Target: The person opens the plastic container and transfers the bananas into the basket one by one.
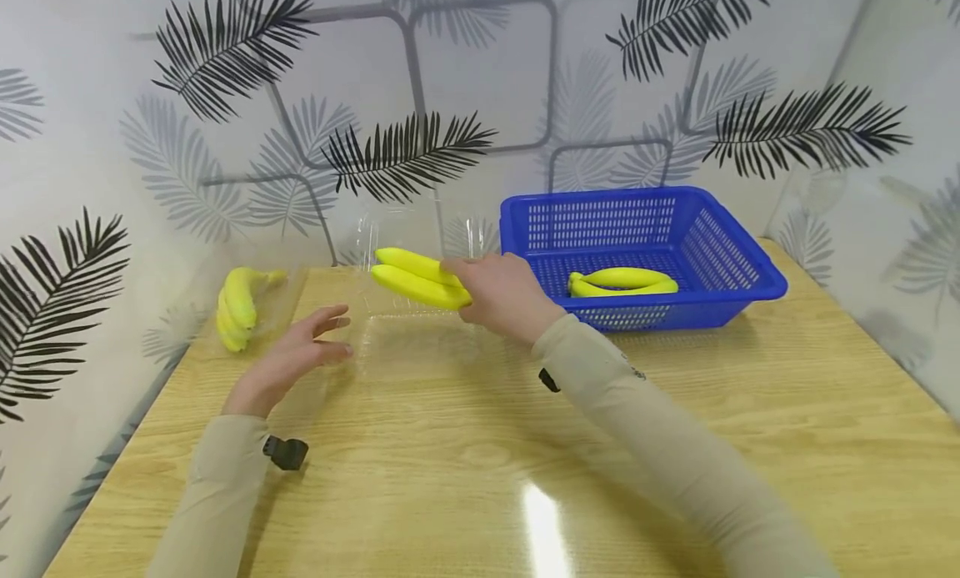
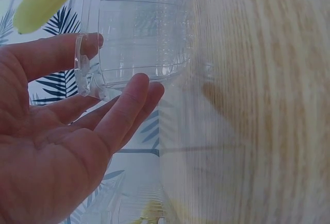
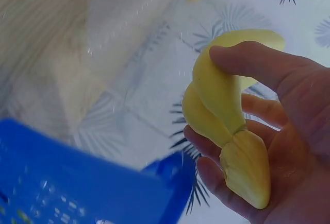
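Observation:
My right hand (image 1: 504, 299) grips a bunch of yellow bananas (image 1: 420, 286) by the stem end, over a clear plastic box (image 1: 408, 344) with its lid raised at the back. In the right wrist view, the thumb lies across the bananas (image 3: 219, 85) and the fingers wrap behind the stem. My left hand (image 1: 296, 357) is at the left side of the clear box. The left wrist view shows its lightly bent, spread fingers (image 2: 121, 110) right at the box's rim (image 2: 85, 74).
A blue plastic basket (image 1: 637, 315) stands at the back right with more bananas (image 1: 626, 283) in it. At the back left, another bunch of bananas (image 1: 238, 307) sits in a second clear box. A leaf-patterned wall covering (image 1: 487, 77) rises behind the wooden table (image 1: 450, 461).

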`<state>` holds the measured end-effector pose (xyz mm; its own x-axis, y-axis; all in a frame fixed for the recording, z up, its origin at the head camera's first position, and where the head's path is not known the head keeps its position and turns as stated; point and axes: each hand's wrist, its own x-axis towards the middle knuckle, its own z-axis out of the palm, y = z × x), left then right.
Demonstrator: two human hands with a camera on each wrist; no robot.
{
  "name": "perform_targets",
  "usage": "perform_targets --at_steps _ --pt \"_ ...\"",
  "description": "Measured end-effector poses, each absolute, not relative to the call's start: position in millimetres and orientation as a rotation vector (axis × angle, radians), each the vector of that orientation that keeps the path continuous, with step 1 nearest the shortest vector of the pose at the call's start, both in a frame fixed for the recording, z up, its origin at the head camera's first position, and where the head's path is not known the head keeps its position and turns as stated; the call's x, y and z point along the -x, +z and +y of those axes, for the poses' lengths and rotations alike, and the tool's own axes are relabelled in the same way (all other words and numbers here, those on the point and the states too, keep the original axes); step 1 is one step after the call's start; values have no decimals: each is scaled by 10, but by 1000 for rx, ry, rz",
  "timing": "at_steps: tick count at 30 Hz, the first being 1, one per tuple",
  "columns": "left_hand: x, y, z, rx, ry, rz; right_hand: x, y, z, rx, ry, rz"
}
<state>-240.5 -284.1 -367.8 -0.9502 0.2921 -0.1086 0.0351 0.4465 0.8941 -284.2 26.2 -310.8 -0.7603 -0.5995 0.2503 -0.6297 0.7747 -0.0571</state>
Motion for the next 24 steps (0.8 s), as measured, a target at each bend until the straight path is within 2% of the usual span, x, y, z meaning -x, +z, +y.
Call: perform_targets --at_steps 14,24 --pt "2407 -3695 -2830 -297 1493 2467 2979 -2821 1170 -643 333 -2797" --pt "2414 -3679 -2845 -301 1496 2468 3057 -2814 1670 -586 270 -2870"
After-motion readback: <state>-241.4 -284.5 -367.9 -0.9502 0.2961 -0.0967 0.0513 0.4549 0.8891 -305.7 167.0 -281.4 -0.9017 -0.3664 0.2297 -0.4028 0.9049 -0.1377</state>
